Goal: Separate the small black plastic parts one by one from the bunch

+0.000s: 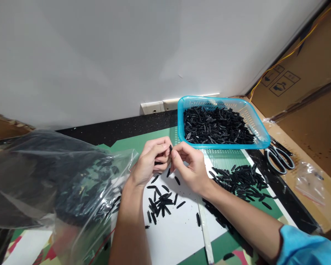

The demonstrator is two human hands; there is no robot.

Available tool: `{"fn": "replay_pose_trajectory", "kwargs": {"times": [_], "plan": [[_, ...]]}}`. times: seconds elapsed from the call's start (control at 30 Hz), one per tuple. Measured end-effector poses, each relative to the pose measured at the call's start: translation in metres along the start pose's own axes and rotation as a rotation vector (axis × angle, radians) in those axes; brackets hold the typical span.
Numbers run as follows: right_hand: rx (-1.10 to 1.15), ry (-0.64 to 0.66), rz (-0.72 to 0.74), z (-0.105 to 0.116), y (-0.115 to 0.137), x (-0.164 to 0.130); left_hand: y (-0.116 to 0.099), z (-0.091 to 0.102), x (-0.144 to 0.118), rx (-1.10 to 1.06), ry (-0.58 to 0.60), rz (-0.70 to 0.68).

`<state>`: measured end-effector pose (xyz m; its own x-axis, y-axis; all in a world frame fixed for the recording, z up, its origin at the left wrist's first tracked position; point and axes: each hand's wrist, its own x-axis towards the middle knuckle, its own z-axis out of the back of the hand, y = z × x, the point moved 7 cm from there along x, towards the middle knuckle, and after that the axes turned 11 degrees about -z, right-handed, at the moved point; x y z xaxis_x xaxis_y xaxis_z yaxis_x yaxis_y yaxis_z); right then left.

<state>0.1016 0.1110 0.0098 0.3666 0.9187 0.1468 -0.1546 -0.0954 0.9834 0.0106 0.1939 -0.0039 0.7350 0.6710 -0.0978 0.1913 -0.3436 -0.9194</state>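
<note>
My left hand (pixel 156 156) and my right hand (pixel 189 165) meet above a white sheet (pixel 179 232). Between their fingertips is a small black strip-like piece (pixel 170 148), pinched from both sides. Another dark piece (pixel 158 163) shows among the curled fingers of my left hand. Below the hands, a loose pile of similar black pieces (pixel 162 202) lies on the sheet. Under and beyond my right forearm lies a larger heap of black pieces (pixel 239 182). What the pieces are made of I cannot tell.
A blue plastic basket (pixel 223 145) full of black pieces stands behind my right hand. On the left lies a clear plastic bag (pixel 85 184) holding more. Scissors (pixel 278 160) and a small zip bag (pixel 310 182) lie at right, near cardboard boxes (pixel 311 99). A white wall (pixel 113 55) rises behind.
</note>
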Motion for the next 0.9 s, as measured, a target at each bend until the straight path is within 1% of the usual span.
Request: {"fn": "replay_pose_trajectory", "kwargs": {"times": [0.27,0.37,0.5,0.6,0.73,0.83,0.9], "plan": [[-0.108,-0.048,0.088,0.002,0.004,-0.002,-0.001,-0.001,0.002,-0.017,-0.010,-0.027],[-0.074,-0.105,0.082,0.006,0.004,-0.003,-0.003,-0.001,0.001,-0.023,0.006,-0.036],[0.021,-0.153,0.043,0.009,0.004,-0.003,-0.002,-0.003,-0.002,-0.023,0.072,-0.036],[0.079,-0.132,0.016,0.007,0.002,-0.004,-0.001,-0.005,-0.002,-0.032,0.108,-0.047],[0.124,-0.067,-0.006,0.004,-0.003,-0.004,-0.002,-0.005,0.000,-0.063,0.093,-0.080],[0.142,-0.005,-0.029,0.001,-0.008,-0.002,-0.002,-0.006,0.001,-0.073,0.094,-0.075],[0.147,0.014,-0.047,0.001,-0.011,-0.001,-0.002,-0.007,0.002,-0.075,0.096,-0.071]]}}
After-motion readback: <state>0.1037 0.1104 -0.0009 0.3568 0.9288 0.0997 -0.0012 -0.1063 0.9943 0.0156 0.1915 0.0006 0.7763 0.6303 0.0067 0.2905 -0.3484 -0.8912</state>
